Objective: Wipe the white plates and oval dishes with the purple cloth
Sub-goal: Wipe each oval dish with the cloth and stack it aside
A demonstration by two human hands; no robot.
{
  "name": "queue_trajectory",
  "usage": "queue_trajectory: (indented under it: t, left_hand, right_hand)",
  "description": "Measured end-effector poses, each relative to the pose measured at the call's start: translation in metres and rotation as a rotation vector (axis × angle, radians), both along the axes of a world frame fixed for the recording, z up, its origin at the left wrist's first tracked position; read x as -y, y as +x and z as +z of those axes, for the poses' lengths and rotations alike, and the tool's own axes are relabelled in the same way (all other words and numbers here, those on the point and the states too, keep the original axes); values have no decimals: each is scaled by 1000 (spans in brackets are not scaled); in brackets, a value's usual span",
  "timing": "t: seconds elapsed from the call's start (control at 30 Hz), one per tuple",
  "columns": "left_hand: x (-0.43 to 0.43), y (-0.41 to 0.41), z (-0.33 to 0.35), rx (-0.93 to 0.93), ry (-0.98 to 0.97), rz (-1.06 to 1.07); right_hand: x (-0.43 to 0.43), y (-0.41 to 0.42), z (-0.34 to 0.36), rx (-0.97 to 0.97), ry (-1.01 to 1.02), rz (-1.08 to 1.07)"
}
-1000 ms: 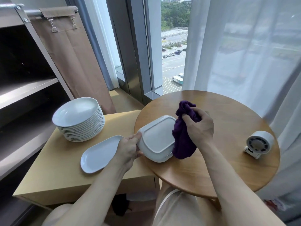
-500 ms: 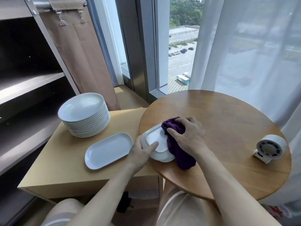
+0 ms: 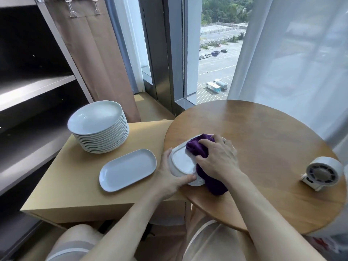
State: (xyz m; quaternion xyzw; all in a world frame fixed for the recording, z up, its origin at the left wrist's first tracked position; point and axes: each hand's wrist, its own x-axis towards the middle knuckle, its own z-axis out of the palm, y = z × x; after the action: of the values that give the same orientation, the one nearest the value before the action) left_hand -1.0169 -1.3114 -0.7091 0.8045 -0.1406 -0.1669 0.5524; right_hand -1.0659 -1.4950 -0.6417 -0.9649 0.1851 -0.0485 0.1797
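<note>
Starting at the far left, one dark shelf unit [image 3: 37, 87] stands against the wall, with one brown curtain [image 3: 98, 63] hanging on clips beside it. Below them a pale wooden side table [image 3: 75, 185] bears two things. One is a single stack of white plates [image 3: 98, 127], roughly a dozen deep, though the rims sit too close to count surely. Just in front of it, apart from it, one oval dish [image 3: 128, 170] lies face up.

Next comes the left hand [image 3: 169, 178], its fingers curled round the near-left rim of a second, upturned dish [image 3: 183, 162] and its thumb laid along the near edge. This dish lies base-up at the left edge of the round table [image 3: 273, 147], which is darker wood and touches or overlaps the side table. One purple cloth [image 3: 199, 147] is bunched on the dish's base and trails off its right side onto the table. The right hand [image 3: 218, 159] clutches the cloth from above and presses it to the dish.

Farther right, well apart from the dish, one small white fan [image 3: 322, 172] stands near the table's right rim. Behind it all, a tall window [image 3: 214, 63] looks down on a car park, and a sheer curtain [image 3: 291, 53] covers the right side.
</note>
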Motion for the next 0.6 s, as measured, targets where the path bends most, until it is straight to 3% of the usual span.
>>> queue_trajectory:
  t: [0.33,0.6]
  left_hand:
    - [2,-4,-13,-107,-74,5]
    - [8,-3,-11,-110,-163,48]
  right_hand:
    - [-34,4,20,-102,-89,411]
    - [-35,20,15,-45,-104,359]
